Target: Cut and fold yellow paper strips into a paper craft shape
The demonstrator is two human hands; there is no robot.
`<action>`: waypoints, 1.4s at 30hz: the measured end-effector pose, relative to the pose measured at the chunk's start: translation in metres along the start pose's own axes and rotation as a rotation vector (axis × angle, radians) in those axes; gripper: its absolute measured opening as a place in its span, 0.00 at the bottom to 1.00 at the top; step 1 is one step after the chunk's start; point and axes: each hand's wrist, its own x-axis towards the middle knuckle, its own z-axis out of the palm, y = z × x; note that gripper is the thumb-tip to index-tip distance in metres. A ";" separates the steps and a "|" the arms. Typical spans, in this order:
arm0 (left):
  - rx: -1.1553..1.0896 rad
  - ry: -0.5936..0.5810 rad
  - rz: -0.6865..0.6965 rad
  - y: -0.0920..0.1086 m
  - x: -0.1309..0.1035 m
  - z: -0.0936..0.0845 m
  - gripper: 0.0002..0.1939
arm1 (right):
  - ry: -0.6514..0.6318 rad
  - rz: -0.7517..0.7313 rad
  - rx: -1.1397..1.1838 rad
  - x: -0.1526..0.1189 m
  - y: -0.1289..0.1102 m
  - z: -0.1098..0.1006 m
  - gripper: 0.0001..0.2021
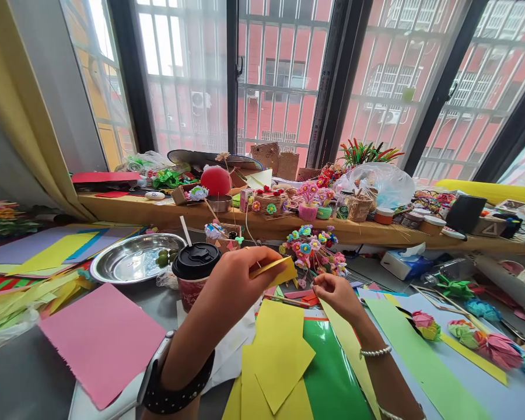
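Raised at the centre, my left hand [247, 277] pinches a folded piece of yellow paper [282, 271] between thumb and fingers. To its right, my right hand [339, 296] has thumb and index finger pressed together beside the crocheted flowers [310, 248]; what it pinches, if anything, is too small to make out. The two hands are apart. Below them, several sheets of yellow paper [284, 350] overlap on a glossy green sheet [330, 367]. A pink sheet [102, 344] lies to the left of my left forearm.
A lidded cup with a straw [196, 286] stands close behind my left forearm, near a steel tray [135, 256]. On the right are a light green strip [420, 356], folded paper flowers [501, 350] and a tissue box [403, 263]. Crafts crowd the window ledge [262, 224].
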 end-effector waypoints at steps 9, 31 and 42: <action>0.017 0.108 0.013 0.013 -0.011 -0.004 0.07 | -0.177 -0.112 0.583 -0.039 -0.066 -0.011 0.23; 0.135 0.260 0.018 0.022 -0.025 -0.009 0.05 | -0.223 -0.304 0.248 -0.064 -0.093 -0.011 0.24; 0.143 0.260 -0.004 0.024 -0.025 -0.007 0.06 | -0.220 -0.324 0.249 -0.065 -0.093 -0.011 0.23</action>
